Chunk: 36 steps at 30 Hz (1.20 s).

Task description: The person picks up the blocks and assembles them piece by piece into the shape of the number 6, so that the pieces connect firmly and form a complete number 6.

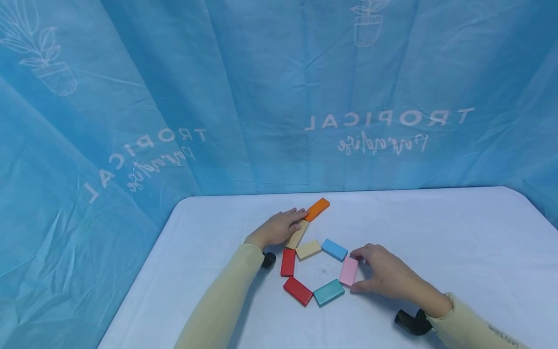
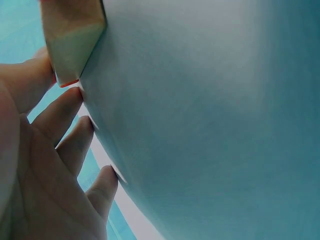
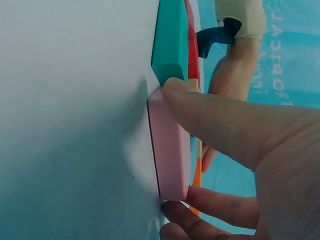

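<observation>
Several coloured wooden blocks lie on the table, some of them in a ring. My left hand reaches over a beige block, which slants away from the ring at its upper left. Its fingers are nearly straight, with the tips down at the table. An orange block continues that line, its near end at the left fingertips. On the ring's right side, my right hand holds a pink block by its two ends, thumb at the near end beside the teal block and fingers at the far end.
Also in the ring are a blue block, a second beige block, an upright red block and a slanted red block. The white table meets a blue printed curtain at its back and left edges.
</observation>
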Available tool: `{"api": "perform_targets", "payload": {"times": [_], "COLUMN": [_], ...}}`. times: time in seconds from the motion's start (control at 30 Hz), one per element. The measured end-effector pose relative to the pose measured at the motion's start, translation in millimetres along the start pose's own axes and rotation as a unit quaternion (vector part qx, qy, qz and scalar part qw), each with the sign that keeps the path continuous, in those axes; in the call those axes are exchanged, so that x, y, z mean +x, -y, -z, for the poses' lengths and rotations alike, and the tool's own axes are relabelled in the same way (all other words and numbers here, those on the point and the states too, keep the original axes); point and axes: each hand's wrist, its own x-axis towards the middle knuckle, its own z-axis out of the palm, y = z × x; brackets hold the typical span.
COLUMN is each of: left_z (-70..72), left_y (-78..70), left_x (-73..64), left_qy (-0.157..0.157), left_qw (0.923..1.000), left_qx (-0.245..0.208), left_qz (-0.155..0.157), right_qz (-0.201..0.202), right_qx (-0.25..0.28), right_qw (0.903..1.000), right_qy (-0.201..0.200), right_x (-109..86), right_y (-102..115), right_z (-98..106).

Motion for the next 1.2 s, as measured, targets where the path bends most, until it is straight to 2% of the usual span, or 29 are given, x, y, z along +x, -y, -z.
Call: {"api": "perform_targets", "payload": {"times": [0.37,0.97,1.13,1.2], "left_z": [-1.8,-2.9,-3.0,-2.6], "left_y": [1.7,1.6,3.7,6.0], "left_x": [3.2,2.6,0.0,-1.9], "left_qy": [-0.001,-0.001,-0.001,-0.003], "left_qw": [1.0,1.0,1.0,0.9997], "left_qx": [0.003,-0.001,-0.006,-0.022], "left_qz": [-0.004,0.004,-0.002,-0.009], "right_qz": [0.006,0.011,0.019,0.017], "right_qx": [-0.025,-0.01,0.002,0.005], "right_qw": [0.9996,0.9998,0.9998,0.9998], "right_qy": [-0.007,0.01,0.006,0.005], "right_x": [-2.1,-2.0,-5.5,-6.5], "right_y": [0.8,-3.4,-9.5,-13.2], "right_z": [-3.7,-2.8,3.5,6.3]}}
